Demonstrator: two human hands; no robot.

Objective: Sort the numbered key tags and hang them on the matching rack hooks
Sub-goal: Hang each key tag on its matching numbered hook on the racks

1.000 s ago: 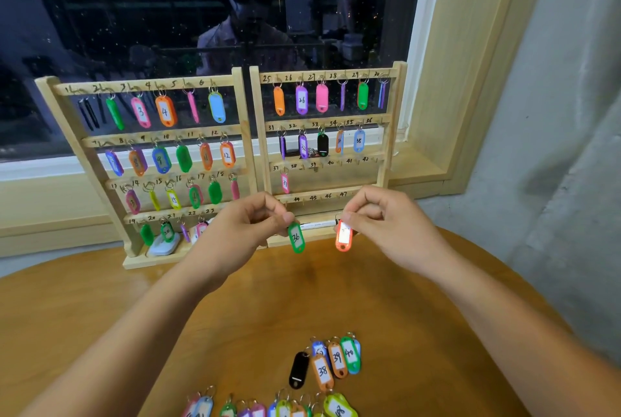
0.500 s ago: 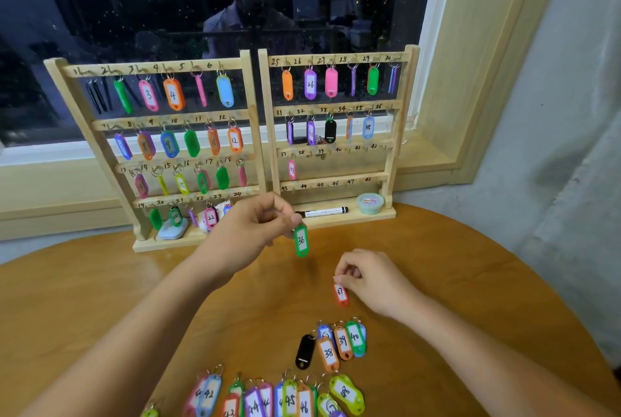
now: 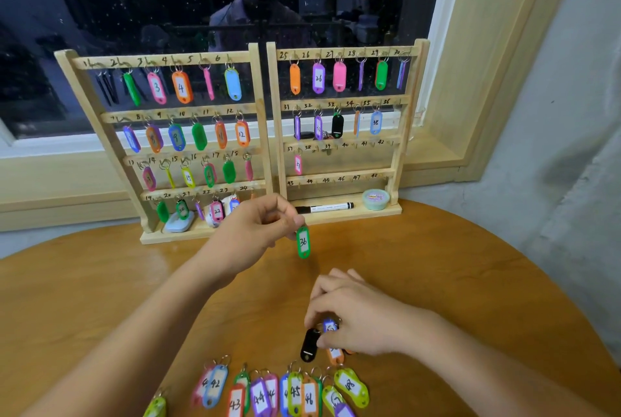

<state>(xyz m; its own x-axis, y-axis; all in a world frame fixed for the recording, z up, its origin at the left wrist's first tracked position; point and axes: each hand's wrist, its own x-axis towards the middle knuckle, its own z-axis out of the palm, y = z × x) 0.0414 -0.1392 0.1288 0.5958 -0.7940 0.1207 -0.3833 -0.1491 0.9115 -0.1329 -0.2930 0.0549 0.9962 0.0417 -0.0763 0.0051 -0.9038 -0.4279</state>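
Note:
Two wooden racks stand at the table's back, the left rack point(image 3: 161, 113) full of coloured tags and the right rack point(image 3: 346, 100) with bare hooks in its lower rows. My left hand point(image 3: 258, 226) pinches the ring of a green tag marked 36 point(image 3: 303, 242), which hangs in the air in front of the right rack's base. My right hand point(image 3: 356, 319) is down on the table with its fingers curled over a small cluster of tags, pinching a blue tag point(image 3: 330, 326) beside a black tag point(image 3: 309, 345). A row of loose numbered tags point(image 3: 289, 393) lies along the near edge.
On the right rack's base shelf lie a black marker point(image 3: 324, 207) and a small round green tub point(image 3: 375, 198). The round wooden table point(image 3: 453, 282) ends at a window sill behind the racks, and a grey wall rises at the right.
My right hand has dropped from in front of the rack to the tag cluster on the table, where it now fingers a blue tag. My left hand still holds tag 36.

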